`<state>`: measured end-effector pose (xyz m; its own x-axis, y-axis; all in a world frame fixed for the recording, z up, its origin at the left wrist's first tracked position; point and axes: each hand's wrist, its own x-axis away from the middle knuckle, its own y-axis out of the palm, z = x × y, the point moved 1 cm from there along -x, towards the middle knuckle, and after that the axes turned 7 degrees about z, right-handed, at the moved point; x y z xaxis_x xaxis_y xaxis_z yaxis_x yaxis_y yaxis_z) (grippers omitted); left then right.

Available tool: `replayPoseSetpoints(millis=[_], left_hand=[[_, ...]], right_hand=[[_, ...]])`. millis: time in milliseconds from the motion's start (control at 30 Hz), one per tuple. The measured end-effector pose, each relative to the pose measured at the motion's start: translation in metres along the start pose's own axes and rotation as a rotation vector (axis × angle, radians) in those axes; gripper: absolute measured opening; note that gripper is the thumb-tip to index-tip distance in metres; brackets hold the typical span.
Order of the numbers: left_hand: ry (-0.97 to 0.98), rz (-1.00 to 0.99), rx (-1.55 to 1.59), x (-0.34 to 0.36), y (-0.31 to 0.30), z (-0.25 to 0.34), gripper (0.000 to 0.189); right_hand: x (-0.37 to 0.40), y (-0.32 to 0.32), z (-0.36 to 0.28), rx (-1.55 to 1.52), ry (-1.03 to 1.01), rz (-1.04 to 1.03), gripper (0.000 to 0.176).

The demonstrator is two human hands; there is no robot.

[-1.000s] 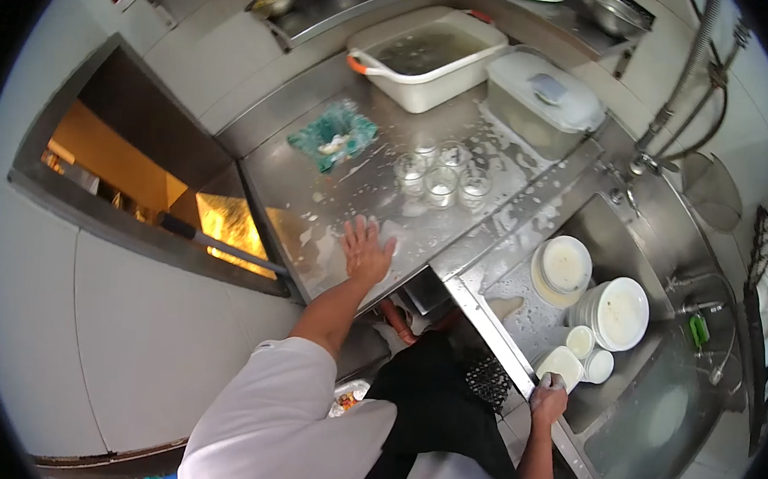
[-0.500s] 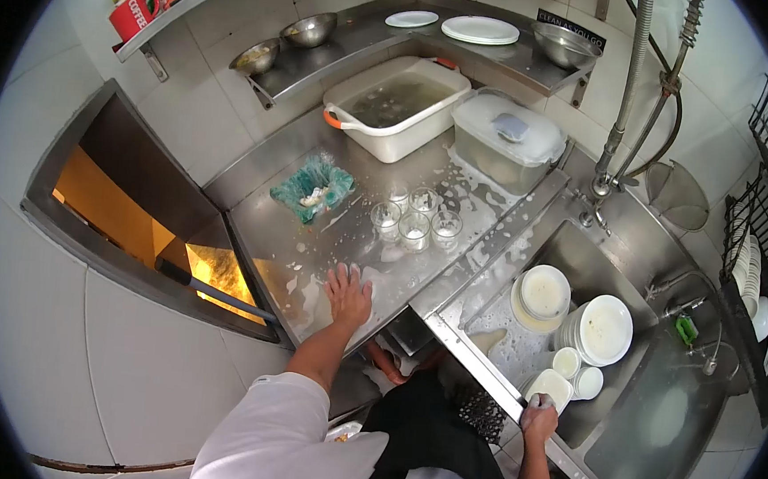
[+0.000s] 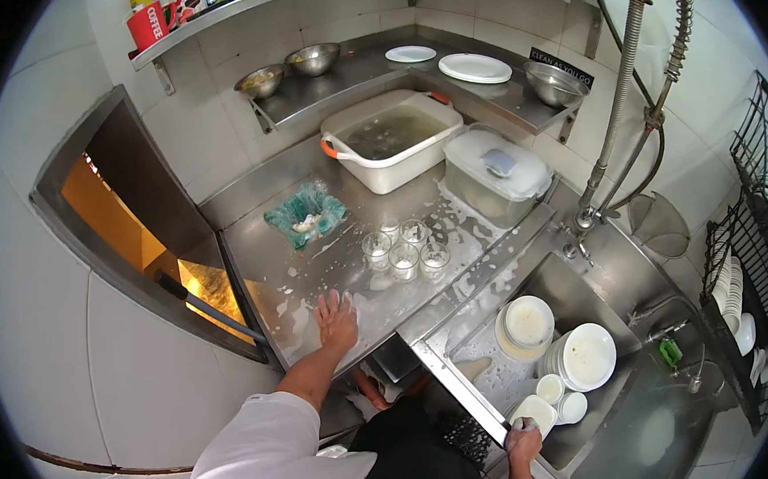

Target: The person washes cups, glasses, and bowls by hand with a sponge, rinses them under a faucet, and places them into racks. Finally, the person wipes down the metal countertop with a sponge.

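Since the earlier frame the view has been raised; the left hand is kept flat on the soapy counter, fingers spread, nothing held. The glasses stand just beyond it, ahead-right. The right hand is clenched on the sink rim.

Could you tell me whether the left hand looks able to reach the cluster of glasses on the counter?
Probably yes: the left hand lies flat and open on the counter, and only bare, soapy steel separates it from the glasses just ahead.
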<state>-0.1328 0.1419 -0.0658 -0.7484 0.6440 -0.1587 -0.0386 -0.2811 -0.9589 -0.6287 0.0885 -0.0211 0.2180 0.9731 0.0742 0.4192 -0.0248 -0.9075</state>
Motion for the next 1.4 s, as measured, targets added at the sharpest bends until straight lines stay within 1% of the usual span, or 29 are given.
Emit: replayPoseSetpoints(millis=[100,200,367,500,567,633,800,967,1067,1200,1333,1400], left_hand=[[-0.002,-0.031,-0.002,-0.001,0.002,0.000,0.053],[-0.024,0.001,0.027,0.000,-0.001,0.003,0.056],[-0.001,0.048,0.032,0.001,-0.005,0.005,0.068],[-0.017,0.032,0.049,0.003,-0.011,0.006,0.071],[-0.001,0.065,0.054,0.003,-0.007,0.005,0.072],[-0.002,0.065,0.058,0.002,-0.004,0.004,0.071],[-0.005,0.061,0.052,0.002,-0.007,0.005,0.068],[-0.018,0.038,0.050,0.001,-0.005,0.004,0.059],[-0.012,0.036,0.040,-0.001,0.000,0.000,0.057],[-0.011,0.038,0.048,-0.001,0.001,-0.001,0.056],[0.005,0.065,0.024,0.001,0.000,0.002,0.061],[0.020,0.084,0.012,0.001,-0.003,0.004,0.063]], right_hand=[[0.000,0.000,0.001,0.005,0.015,-0.019,0.028],[-0.001,0.001,0.002,0.031,0.014,-0.036,0.030],[-0.001,-0.002,0.000,0.032,0.043,-0.040,0.030],[-0.001,0.000,0.000,0.019,0.035,-0.031,0.030],[-0.003,-0.001,-0.001,0.022,0.035,-0.046,0.030],[-0.004,0.000,0.001,0.025,0.035,-0.062,0.030],[-0.002,0.000,0.000,0.004,0.022,-0.020,0.031],[-0.005,0.007,0.006,0.012,0.030,-0.004,0.030],[-0.004,0.005,0.002,0.000,0.036,0.003,0.029],[-0.003,0.004,0.002,-0.009,0.033,0.014,0.029],[-0.003,0.004,0.003,0.006,0.036,0.019,0.028],[-0.003,-0.001,-0.002,0.012,0.032,-0.014,0.027]])
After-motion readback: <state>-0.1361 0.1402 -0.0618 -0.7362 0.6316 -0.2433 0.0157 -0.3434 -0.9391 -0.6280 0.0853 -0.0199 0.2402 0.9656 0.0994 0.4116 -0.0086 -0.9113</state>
